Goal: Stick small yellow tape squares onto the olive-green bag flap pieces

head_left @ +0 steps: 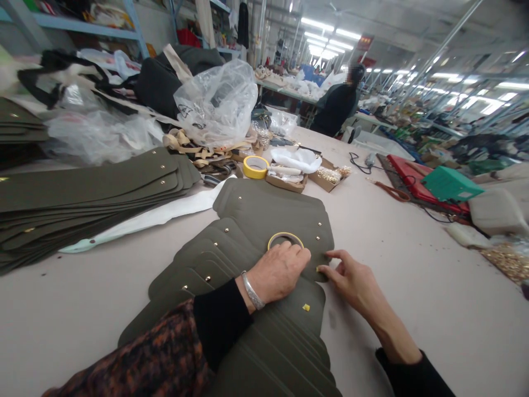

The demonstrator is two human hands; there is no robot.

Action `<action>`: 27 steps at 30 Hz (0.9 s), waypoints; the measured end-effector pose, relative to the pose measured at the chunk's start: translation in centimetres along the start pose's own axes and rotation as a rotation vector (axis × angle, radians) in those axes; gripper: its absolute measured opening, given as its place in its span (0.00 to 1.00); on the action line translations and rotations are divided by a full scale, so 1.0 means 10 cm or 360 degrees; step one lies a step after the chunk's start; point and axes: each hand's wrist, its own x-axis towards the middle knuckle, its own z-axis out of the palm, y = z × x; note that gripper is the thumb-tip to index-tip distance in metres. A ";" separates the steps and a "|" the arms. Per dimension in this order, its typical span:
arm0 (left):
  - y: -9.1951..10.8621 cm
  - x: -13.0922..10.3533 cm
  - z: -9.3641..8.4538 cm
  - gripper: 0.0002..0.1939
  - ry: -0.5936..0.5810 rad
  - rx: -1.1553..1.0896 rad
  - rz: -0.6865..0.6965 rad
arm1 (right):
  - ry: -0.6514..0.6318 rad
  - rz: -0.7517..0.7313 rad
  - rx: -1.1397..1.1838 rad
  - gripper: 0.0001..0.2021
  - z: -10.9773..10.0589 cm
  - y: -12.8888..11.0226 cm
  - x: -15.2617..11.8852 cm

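Observation:
My left hand point(283, 271) is closed round the near side of a roll of yellow tape point(285, 236), above a fanned stack of olive-green panels point(268, 212). The panels have rounded corners and small gold-coloured studs. At the right edge of the upper panel is my right hand point(351, 278). Its thumb presses a small piece of yellow tape point(318, 269) at the panel's edge, while the index fingertip touches the edge a little farther up. The other fingers are partly hidden. A second bit of yellow tape point(306, 307) lies on a lower panel, between my hands.
More olive panels point(95, 187) are piled at left beside a white strip point(152, 218). Behind are another yellow tape roll point(255, 167), small boxes point(285, 181) and a clear plastic bag point(219, 105). A green box point(452, 183) stands at right. A person point(336, 105) is farther back.

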 end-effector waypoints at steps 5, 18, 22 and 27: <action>-0.01 0.00 -0.04 0.06 0.0028 -0.0048 0.0072 | 0.0125 -0.0739 -0.0060 0.10 -0.03 0.15 -0.11; -0.02 0.00 -0.04 0.05 0.0111 -0.0158 0.0133 | -0.0348 -0.0306 -0.0438 0.10 -0.07 -0.20 0.25; -0.03 -0.03 -0.01 0.05 0.0112 -0.0297 0.0167 | -0.0541 -0.0187 -0.0237 0.12 -0.11 -0.25 0.18; -0.06 -0.06 -0.07 0.09 0.0270 -0.0518 0.0144 | -0.0324 -0.0257 0.0327 0.11 -0.11 -0.16 -0.04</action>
